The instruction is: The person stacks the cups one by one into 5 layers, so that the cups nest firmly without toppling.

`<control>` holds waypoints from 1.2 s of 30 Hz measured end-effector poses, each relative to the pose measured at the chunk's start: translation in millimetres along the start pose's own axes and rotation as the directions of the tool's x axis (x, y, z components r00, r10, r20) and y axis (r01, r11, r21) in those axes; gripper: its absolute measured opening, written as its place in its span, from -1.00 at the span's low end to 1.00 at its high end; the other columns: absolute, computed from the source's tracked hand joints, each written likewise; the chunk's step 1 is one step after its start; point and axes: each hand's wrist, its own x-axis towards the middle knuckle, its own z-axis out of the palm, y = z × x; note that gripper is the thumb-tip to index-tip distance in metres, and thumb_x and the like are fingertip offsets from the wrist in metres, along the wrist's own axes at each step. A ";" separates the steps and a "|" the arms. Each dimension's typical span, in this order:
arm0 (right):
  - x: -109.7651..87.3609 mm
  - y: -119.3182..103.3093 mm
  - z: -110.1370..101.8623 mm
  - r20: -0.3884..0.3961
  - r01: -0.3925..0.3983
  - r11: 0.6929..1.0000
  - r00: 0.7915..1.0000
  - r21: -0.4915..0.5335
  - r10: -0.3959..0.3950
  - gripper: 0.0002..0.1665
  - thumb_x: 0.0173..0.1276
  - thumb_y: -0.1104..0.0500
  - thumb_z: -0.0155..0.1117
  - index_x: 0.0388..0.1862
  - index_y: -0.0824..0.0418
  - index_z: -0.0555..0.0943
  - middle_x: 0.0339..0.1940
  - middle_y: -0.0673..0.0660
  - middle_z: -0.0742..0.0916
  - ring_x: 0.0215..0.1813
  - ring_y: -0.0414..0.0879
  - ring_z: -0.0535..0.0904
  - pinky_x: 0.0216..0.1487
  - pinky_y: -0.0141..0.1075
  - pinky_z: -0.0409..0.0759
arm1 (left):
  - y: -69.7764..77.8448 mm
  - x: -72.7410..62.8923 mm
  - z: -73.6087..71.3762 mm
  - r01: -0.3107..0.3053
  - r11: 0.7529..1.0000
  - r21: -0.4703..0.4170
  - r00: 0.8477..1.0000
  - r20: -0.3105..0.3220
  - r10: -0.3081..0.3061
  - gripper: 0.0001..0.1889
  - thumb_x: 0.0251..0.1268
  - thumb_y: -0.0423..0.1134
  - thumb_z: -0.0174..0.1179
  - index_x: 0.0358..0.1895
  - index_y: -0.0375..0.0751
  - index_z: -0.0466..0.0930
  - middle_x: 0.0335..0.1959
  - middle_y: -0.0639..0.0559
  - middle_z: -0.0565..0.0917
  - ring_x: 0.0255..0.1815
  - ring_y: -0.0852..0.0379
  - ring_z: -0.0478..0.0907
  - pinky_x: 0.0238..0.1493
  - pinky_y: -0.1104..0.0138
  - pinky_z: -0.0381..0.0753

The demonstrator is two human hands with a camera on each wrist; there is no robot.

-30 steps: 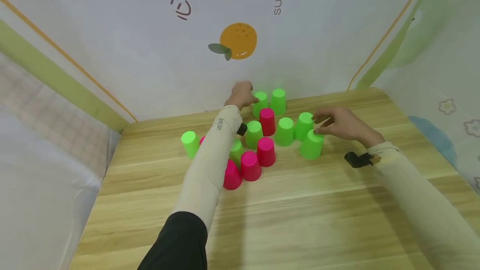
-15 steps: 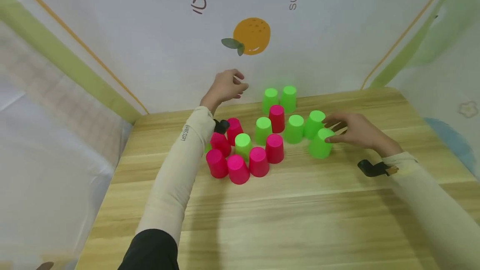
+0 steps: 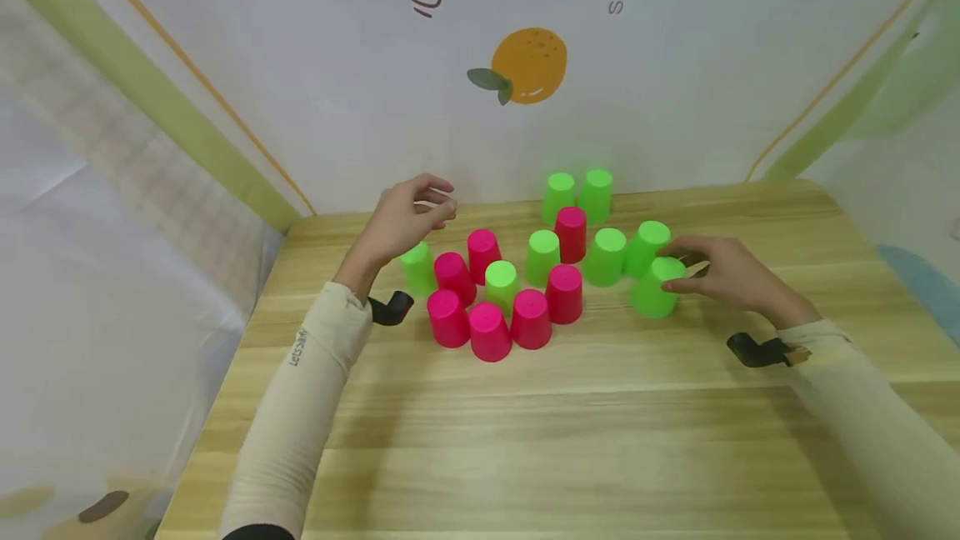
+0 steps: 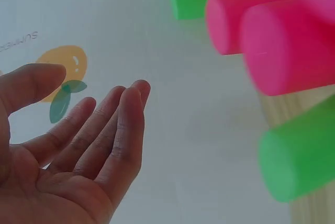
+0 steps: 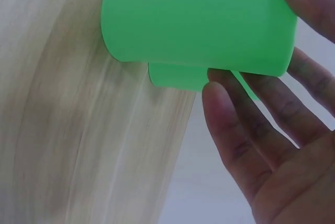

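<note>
Upside-down green and pink plastic cups stand in a loose zigzag across the table. My right hand [image 3: 723, 273] holds the green cup at the right end [image 3: 654, 290] near its top, thumb in front and fingers behind. The right wrist view shows the thumb at the edge of this cup [image 5: 199, 22], with fingers partly hidden behind it. My left hand [image 3: 408, 211] is raised over the back left of the table, empty, fingers loosely bent. Below it stand a green cup [image 3: 417, 271] and a pink cup [image 3: 454, 277]; in the left wrist view the open palm [image 4: 63, 192] is apart from the cups.
Two green cups, one at the back [image 3: 597, 197], stand near the wall with a pink cup [image 3: 571, 236] before them. Several pink cups, such as the front one [image 3: 490, 333], line the near side. A printed white cloth [image 3: 360, 90] rises behind the wooden table [image 3: 525, 457].
My left hand has moved away from the green cups at the back, leftward and then nearer to me. The right hand stays at its green cup. The head view has shifted slightly.
</note>
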 end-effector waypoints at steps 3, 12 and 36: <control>1.0 -1.0 0.4 -0.004 0.004 1.000 1.000 -0.021 -0.004 -0.50 0.19 0.13 0.55 0.09 0.22 0.65 -0.02 0.19 0.78 -0.07 -0.18 0.68 -0.16 -0.45 0.67 | -9.0 -18.0 1.4 -0.005 1.000 0.020 1.000 -0.003 0.005 -0.62 0.47 -0.18 0.16 0.26 -0.20 0.48 0.11 -0.15 0.68 0.08 -0.09 0.72 0.14 0.06 0.71; 1.7 -9.4 -7.7 0.012 0.039 0.997 0.999 -0.062 -0.039 -0.51 0.21 0.14 0.52 0.10 0.27 0.65 0.01 0.25 0.77 -0.02 0.10 0.71 -0.14 -0.29 0.69 | -33.6 -51.0 9.3 0.008 1.000 0.030 0.999 -0.034 -0.007 -0.64 0.46 -0.19 0.18 0.24 -0.22 0.51 0.15 -0.16 0.68 0.07 -0.12 0.72 0.07 0.05 0.72; 60.9 -89.2 -60.3 0.146 0.146 0.987 0.980 -0.061 -0.136 -0.56 0.18 0.17 0.55 0.06 0.14 0.69 0.05 0.09 0.76 0.05 0.04 0.72 0.00 -0.17 0.76 | -64.3 -96.1 40.4 -0.005 0.998 0.060 0.998 -0.060 0.008 -0.69 0.40 -0.21 0.25 0.13 -0.22 0.59 0.07 -0.11 0.72 0.11 -0.09 0.69 -0.04 0.12 0.75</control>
